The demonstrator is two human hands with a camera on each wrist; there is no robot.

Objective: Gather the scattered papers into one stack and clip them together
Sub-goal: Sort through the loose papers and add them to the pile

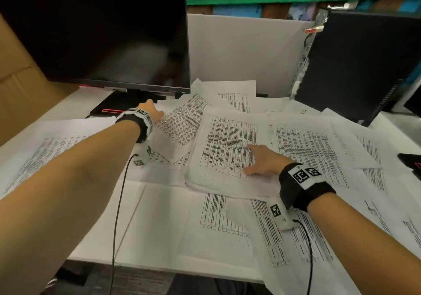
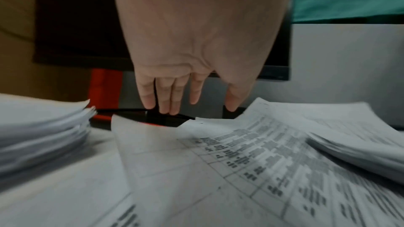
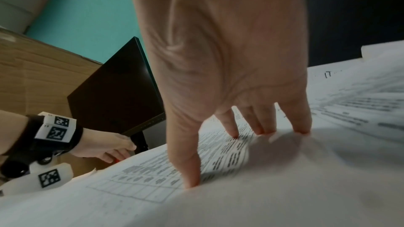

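Meanwhile the right hand (image 1: pixel 262 161) presses flat on the stack (image 1: pixel 230 153) mid-surface and the left hand (image 1: pixel 151 112) reaches, fingers straight and empty, toward a sheet (image 1: pixel 182 121) by the monitor (image 1: pixel 102 32), whose dragging could crumple it or skew the stack

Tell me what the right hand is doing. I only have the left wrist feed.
Observer: The right hand lies flat with straight fingers on the gathered stack at the middle of the desk.
Operator: Any loose sheets outside my frame?
Observer: Yes. The head view shows loose sheets spread to the right of the stack, toward the computer tower.
Operator: Is there a clip anywhere?
Observer: I can't identify one. A dark object with red trim sits at the desk's right edge, cropped by the frame. Too little of it shows to name it.
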